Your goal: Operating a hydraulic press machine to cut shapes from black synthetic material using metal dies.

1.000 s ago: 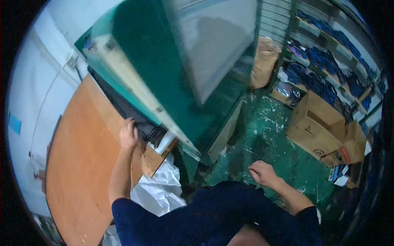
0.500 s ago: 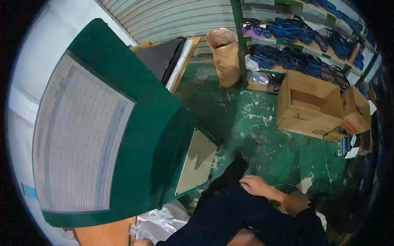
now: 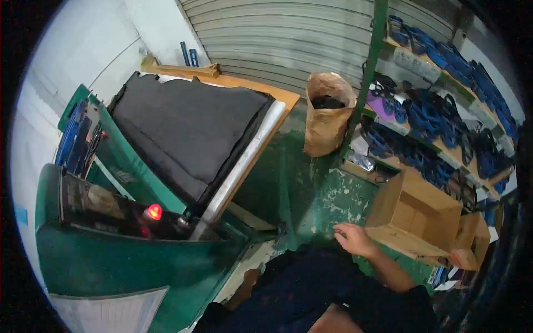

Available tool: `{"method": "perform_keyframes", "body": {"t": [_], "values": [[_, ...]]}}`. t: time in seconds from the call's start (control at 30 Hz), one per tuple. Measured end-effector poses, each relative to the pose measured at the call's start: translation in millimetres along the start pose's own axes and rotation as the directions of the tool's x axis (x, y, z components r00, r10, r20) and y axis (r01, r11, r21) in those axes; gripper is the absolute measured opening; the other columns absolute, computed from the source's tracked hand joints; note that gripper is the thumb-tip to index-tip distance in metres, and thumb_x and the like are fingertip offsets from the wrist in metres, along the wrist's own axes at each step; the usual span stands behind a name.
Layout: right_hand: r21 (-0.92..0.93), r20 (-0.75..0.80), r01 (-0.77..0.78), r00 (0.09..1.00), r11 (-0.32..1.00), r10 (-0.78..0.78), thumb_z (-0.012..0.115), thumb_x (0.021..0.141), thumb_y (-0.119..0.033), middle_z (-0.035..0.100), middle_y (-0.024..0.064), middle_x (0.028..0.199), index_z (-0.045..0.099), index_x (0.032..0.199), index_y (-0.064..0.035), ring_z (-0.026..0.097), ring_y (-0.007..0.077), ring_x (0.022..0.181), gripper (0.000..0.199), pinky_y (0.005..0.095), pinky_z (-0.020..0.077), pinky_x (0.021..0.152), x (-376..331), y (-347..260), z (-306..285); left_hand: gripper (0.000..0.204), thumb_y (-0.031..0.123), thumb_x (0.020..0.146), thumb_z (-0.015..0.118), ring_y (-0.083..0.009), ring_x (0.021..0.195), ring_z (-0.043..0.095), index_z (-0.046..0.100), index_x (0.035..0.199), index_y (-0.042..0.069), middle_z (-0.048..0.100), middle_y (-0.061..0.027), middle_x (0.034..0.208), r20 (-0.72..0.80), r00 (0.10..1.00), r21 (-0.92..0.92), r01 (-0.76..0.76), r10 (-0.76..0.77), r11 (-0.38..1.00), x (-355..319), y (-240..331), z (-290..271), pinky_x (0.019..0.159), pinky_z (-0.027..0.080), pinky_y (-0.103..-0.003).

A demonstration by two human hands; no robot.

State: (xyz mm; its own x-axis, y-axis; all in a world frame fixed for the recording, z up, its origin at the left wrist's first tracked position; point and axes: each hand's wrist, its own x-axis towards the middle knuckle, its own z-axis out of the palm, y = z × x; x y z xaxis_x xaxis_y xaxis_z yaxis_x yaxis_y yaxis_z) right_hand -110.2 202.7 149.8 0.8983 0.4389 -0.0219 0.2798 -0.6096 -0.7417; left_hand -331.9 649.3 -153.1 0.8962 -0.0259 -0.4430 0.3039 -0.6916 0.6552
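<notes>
My right hand (image 3: 355, 240) hangs in front of my dark clothing, above the green floor and left of an open cardboard box (image 3: 413, 216). Its fingers are loosely bent and apart, with nothing seen in them. My left hand (image 3: 249, 279) is low beside the green machine (image 3: 139, 266), in shadow and blurred, so its fingers cannot be made out. On the machine are a lit red button (image 3: 154, 212) and, lower down, a ruled paper sheet (image 3: 111, 312). Beyond it, a stack of dark sheet material (image 3: 189, 127) lies on a wooden board (image 3: 290, 99).
A brown paper sack (image 3: 325, 130) with dark pieces inside stands by a green shelf post (image 3: 371, 66). Several blue sandal-like items (image 3: 436, 116) fill the shelves at right. A smaller carton (image 3: 472, 241) adjoins the box. A shutter (image 3: 277, 39) closes the back.
My view has shifted past the machine's side, bringing the red button and the dark stack into fuller sight. My left hand now shows beside the machine; my right hand stays empty in front of me.
</notes>
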Motion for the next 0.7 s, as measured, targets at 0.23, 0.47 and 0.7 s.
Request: {"method": "perform_keyframes", "body": {"t": [0.23,0.47,0.7], "values": [[-0.028,0.205,0.230,0.954,0.973,-0.220,0.067,0.082,-0.011,0.067,0.0164,0.092,0.065,0.105,-0.0003,0.066,0.0305,0.082,0.026,0.0387,0.0538,0.073,149.0,103.9,-61.9,0.040,0.036,0.092,0.052,-0.0243,0.067,0.063,0.065,0.068,0.006,0.065,-0.0067,0.070,-0.062,0.957,-0.614,0.188,-0.284,0.767,117.5,162.9,-12.8,0.059,0.047,-0.040],[-0.024,0.469,0.405,0.812,0.914,-0.348,0.063,0.083,-0.015,0.066,0.0171,0.098,0.063,0.105,-0.0026,0.063,0.0364,0.094,0.025,0.0444,0.0514,0.082,326.8,110.8,-132.2,0.021,0.009,0.090,0.064,-0.0095,0.078,0.062,0.065,0.108,-0.003,0.069,-0.0065,0.088,-0.500,0.806,-0.665,-0.123,-0.317,0.736,164.2,488.5,-170.8,0.070,0.050,-0.024],[0.078,0.460,0.485,0.758,0.871,-0.463,0.066,0.081,-0.013,0.066,0.0149,0.092,0.062,0.104,-0.0024,0.064,0.0338,0.088,0.025,0.0432,0.0516,0.075,438.1,124.7,-129.5,0.023,0.003,0.088,0.066,-0.0129,0.088,0.063,0.063,0.110,-0.002,0.067,-0.0079,0.102,-0.966,0.076,-0.252,-0.082,-0.246,0.964,186.6,490.5,-290.3,0.078,0.050,-0.024]]}}
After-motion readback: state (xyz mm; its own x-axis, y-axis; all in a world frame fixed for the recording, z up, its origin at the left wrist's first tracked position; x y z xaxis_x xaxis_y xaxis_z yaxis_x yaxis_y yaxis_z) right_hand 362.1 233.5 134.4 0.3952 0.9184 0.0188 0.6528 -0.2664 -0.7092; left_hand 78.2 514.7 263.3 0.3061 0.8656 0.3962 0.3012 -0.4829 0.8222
